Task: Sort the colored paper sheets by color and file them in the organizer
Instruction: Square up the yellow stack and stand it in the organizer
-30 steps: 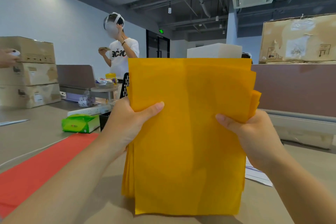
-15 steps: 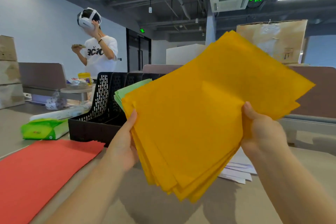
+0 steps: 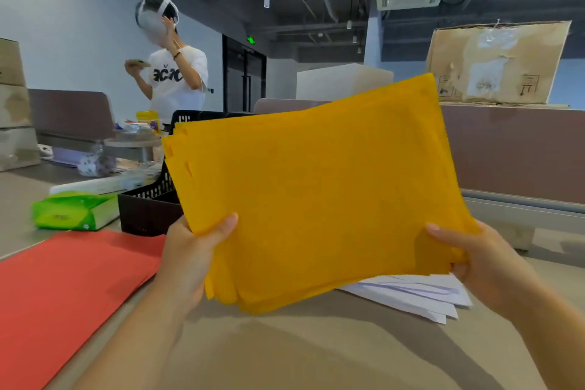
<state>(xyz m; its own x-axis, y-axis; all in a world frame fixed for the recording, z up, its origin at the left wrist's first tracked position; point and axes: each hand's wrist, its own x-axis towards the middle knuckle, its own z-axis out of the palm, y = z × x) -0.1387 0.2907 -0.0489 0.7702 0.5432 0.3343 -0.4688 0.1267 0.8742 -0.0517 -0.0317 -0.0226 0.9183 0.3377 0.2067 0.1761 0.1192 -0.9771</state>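
A thick stack of orange-yellow sheets (image 3: 316, 193) hangs in the air above the table, long side across and tilted away from me. My left hand (image 3: 193, 250) grips its near left corner, thumb on top. My right hand (image 3: 474, 260) grips the near right corner the same way. Behind the stack stands the black mesh organizer (image 3: 148, 206), mostly hidden by the paper. Red sheets (image 3: 63, 288) lie flat on the table at the left. White sheets (image 3: 421, 294) lie under the stack's right side.
A green tissue pack (image 3: 72, 212) lies left of the organizer. A person in a white T-shirt (image 3: 174, 79) stands at the back left. Cardboard boxes (image 3: 12, 104) are stacked at the far left, another large box (image 3: 497, 63) sits on the brown partition (image 3: 519, 152).
The orange-yellow stack has turned from upright through a diagonal tilt to lying long side across. It now covers the organizer and the green sheets seen in it half a second ago.
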